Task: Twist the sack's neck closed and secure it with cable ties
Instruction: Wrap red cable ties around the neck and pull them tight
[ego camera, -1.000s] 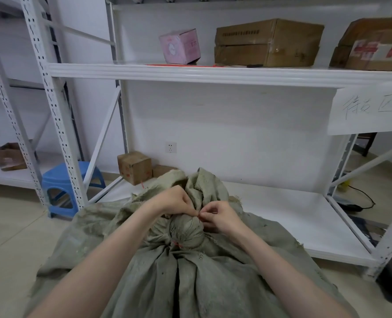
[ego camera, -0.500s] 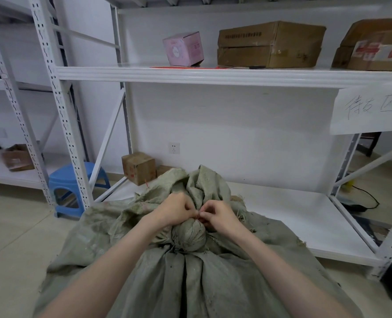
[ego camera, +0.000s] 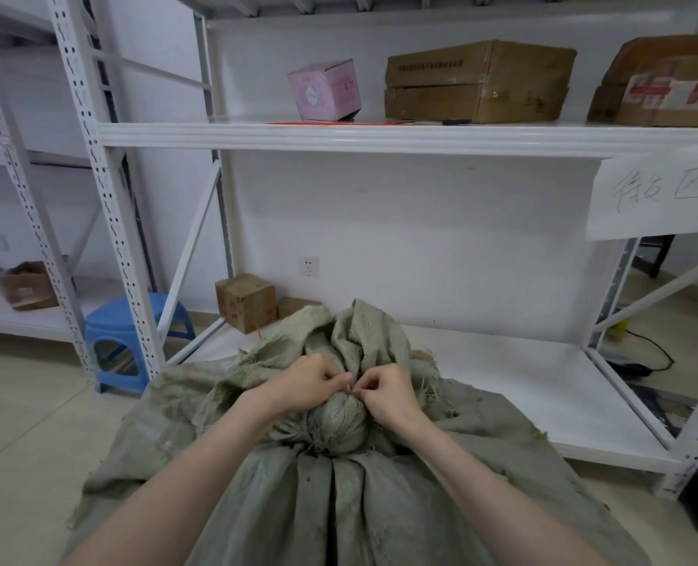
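Sack (ego camera: 339,504) sits on the floor (ego camera: 32,422), near centre, a grey-green woven one that fills the bottom of the view. Its neck (ego camera: 337,422) is bunched into a tight round knob at the middle, with loose folds of the mouth standing up just beyond it.

Both my hands are on that knob. Left hand (ego camera: 310,386) comes in from the left, fingers curled and thumb and fingertips pinching at the far top of the neck. Right hand (ego camera: 388,392) mirrors it from the right, fingers curled and pinching at the same spot. The fingertips of the two hands touch each other there. Something small sits between the tips, but I cannot tell if it is a cable tie or just cloth.

The far edge of the sack rests against the low shelf (ego camera: 502,386) of a white metal rack. A small cardboard box (ego camera: 247,302) sits on that shelf at far left. There is a wall socket (ego camera: 309,266) behind it. A blue stool (ego camera: 132,341) stands to the left by the rack post.

On the upper shelf (ego camera: 380,136) there is a pink box (ego camera: 326,90), a big brown carton (ego camera: 478,81) to its right, and more cartons (ego camera: 666,87) at far right. A handwritten paper sign (ego camera: 657,196) hangs off the shelf edge at right. A black cable (ego camera: 645,349) lies on the floor at far right.
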